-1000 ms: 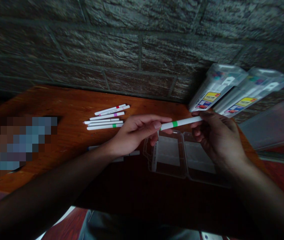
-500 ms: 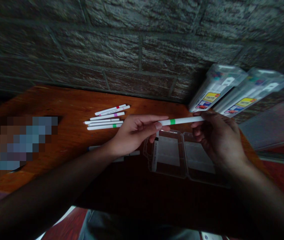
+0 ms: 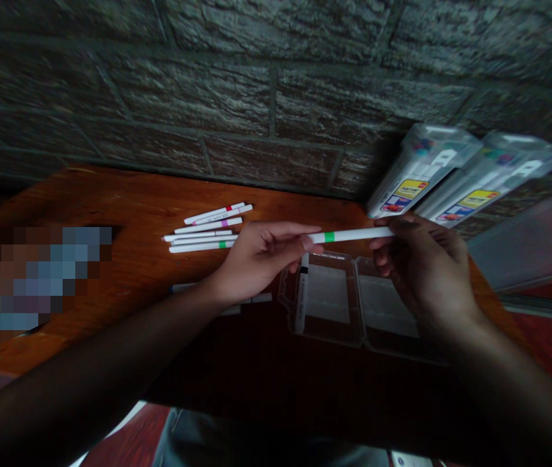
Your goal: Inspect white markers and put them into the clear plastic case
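A white marker point(image 3: 353, 235) with a green band is held nearly level between my two hands. My left hand point(image 3: 270, 256) pinches its left end, close to the band, between thumb and fingers. At the other end, the fingertips of my right hand point(image 3: 424, 266) are closed on it. Below the marker lies an open clear plastic case point(image 3: 359, 305), partly covered by my right hand. One white marker with a black band point(image 3: 301, 295) rests along the case's left side. Several white markers point(image 3: 207, 227) lie loosely grouped beyond my left wrist, their bands in different colours.
Two clear upright cases point(image 3: 424, 168) with yellow labels stand at the back right by the stone wall point(image 3: 237, 97). More pens point(image 3: 256, 299) lie in shadow, partly under my left forearm. A blurred-out object covers the left of the wooden table point(image 3: 124, 207).
The held marker has levelled out and its green band has shifted slightly left, towards my left hand. My left fingers have drawn in a little; the things on the table stay put.
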A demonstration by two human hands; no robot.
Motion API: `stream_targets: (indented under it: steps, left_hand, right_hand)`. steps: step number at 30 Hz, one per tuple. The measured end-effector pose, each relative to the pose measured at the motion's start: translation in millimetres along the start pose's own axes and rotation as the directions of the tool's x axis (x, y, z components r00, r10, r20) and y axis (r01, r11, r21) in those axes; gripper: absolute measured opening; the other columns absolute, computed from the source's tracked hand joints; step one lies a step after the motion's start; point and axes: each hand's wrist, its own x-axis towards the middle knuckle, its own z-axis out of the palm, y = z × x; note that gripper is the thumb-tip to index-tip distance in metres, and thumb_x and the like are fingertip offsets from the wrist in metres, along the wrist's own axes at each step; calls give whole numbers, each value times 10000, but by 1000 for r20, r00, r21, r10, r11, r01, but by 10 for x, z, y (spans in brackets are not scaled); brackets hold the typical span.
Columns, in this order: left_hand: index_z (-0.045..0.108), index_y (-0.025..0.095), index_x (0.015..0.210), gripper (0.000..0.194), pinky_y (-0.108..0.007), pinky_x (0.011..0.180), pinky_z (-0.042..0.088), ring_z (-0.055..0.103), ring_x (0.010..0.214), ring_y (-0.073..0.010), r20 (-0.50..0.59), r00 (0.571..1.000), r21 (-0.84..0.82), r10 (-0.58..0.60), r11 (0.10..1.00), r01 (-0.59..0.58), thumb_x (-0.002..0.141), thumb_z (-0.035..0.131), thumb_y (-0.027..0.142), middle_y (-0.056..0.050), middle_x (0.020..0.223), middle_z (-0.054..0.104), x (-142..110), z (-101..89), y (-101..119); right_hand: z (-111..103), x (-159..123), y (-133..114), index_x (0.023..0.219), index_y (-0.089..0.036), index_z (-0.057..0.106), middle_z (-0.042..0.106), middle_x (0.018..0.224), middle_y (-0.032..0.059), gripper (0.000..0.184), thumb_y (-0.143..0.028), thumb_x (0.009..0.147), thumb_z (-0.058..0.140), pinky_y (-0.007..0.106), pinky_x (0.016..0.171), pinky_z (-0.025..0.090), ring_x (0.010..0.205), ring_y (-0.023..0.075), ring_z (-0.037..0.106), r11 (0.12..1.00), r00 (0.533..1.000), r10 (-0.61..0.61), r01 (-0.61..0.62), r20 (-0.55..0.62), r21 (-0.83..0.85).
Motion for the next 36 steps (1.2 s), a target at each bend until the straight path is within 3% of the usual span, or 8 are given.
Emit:
stream_targets:
  steps: [8, 21, 36]
  left_hand:
    - [829, 155, 1178, 331, -225, 562, 503, 620, 617, -103, -3, 1000, 53, 10, 999, -10, 873, 847, 282, -85, 902, 828, -6, 4, -14]
    - [825, 143, 1178, 332, -217, 554, 479, 600, 614, -97, -1, 1000, 80, 16, 997, -16, 871, 848, 267, -70, 853, 803, -6, 7, -11]
    - [822, 145, 1171, 295, -237, 591, 539, 624, 607, -99, -4, 1000, 5, -9, 1000, 9, 919, 802, 298, -107, 962, 844, 6, -1, -24]
  right_hand:
    - [-8, -12, -5, 843, -215, 811, 718, 651, 45, 82, -258, 881, 752, 216, 349, 454, 433, 112, 582, 1000, 1000, 6, -6, 10, -30]
    - [-1, -3, -2, 827, -191, 801, 725, 618, 29, 71, -257, 829, 775, 197, 347, 448, 416, 104, 587, 1000, 1000, -6, 6, 13, -12]
    - [-33, -4, 27, 872, -176, 791, 729, 636, 23, 95, -263, 877, 753, 196, 364, 456, 423, 101, 595, 997, 998, -56, 58, 41, -48]
